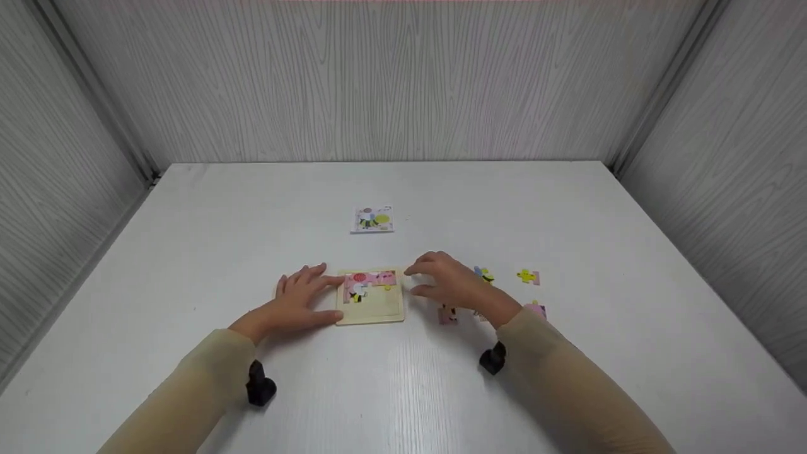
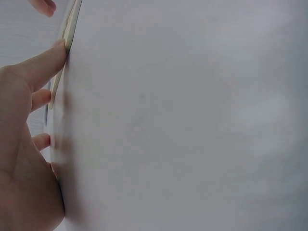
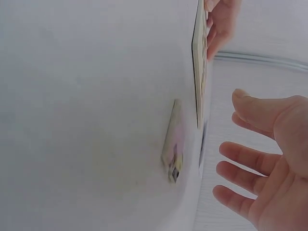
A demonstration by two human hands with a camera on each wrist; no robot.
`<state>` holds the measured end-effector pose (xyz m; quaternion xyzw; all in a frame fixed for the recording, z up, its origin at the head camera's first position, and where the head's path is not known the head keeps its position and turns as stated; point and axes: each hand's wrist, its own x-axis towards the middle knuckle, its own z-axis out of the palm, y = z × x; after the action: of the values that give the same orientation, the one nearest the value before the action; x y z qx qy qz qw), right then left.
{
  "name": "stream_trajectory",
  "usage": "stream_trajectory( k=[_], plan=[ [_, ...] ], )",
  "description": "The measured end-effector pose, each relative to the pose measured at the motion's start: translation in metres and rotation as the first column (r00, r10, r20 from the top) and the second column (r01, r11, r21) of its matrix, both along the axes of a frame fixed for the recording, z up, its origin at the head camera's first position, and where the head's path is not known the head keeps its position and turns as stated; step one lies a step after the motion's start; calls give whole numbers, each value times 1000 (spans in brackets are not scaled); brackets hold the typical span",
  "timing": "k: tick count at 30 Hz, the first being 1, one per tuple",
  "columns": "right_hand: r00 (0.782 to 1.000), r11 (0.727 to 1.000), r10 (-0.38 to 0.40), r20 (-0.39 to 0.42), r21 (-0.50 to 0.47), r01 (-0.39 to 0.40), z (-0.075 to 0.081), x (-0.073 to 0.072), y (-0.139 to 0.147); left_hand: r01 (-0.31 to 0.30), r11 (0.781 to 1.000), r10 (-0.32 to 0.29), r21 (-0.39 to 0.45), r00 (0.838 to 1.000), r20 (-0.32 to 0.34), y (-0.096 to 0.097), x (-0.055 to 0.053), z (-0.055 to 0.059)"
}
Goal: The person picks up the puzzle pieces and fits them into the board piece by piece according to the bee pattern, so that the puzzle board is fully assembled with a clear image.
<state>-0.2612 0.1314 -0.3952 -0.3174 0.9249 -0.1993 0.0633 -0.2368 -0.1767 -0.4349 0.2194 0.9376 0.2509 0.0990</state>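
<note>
My left grip (image 1: 295, 307) has its fingers apart; the thumb and index finger touch the left edge of a wooden puzzle tray (image 1: 381, 308), partly filled, lying on the desk (image 1: 391, 391). My right grip (image 1: 452, 280), also apart and holding nothing, hovers just beside the tray's right edge. Loose jigsaw pieces (image 1: 525, 276) lie to the right, some perhaps partly covered.
</note>
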Motion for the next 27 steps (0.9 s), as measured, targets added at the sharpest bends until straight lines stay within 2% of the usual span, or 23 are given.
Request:
stream_trajectory(
  k=[6,11,20,27],
  plan=[
    [999,999,-21,-25,-34,21,-2,-2,20,3,1000,-3,-15,1000,2,1,-2,-3],
    [999,997,-45,-6,-60,44,-2,-4,36,-8,1000,8,-27,1000,4,1,-1,-5],
    [999,986,-29,-19,-162,26,0,-11,69,-19,1000,19,-19,1000,4,2,-2,-2],
    [997,984,-75,20,-158,77,-2,-14,94,-23,999,24,-38,1000,19,5,-1,-1]
  ],
)
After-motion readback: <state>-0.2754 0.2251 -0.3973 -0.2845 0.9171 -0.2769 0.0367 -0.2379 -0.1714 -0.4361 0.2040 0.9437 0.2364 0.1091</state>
